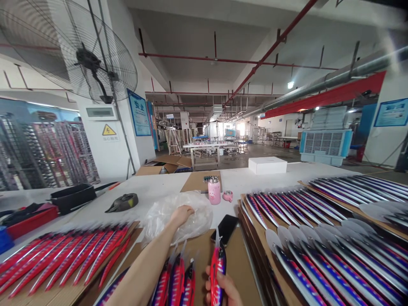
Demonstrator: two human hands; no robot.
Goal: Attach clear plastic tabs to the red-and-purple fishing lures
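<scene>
My left hand [182, 215] reaches across the table onto a crumpled clear plastic bag [156, 216], its fingers curled into the film and the fingertips partly hidden. Low in the middle, my right hand [225, 289] holds a fishing lure [218, 265] upright. This lure has a red and purple-blue striped body with a clear tip on top. Between my forearm and that hand, several similar lures [177, 280] lie on a sheet of cardboard [204, 248]. A black phone [227, 228] lies just behind the held lure.
Rows of red lures [70, 259] lie on cardboard at left; rows of silver-blue lures [338, 263] with clear lips cover stacked cardboard at right. A pink bottle [214, 191], its pink lid [227, 195], a white box [267, 165] and a dark cloth-like bundle [124, 202] stand farther back.
</scene>
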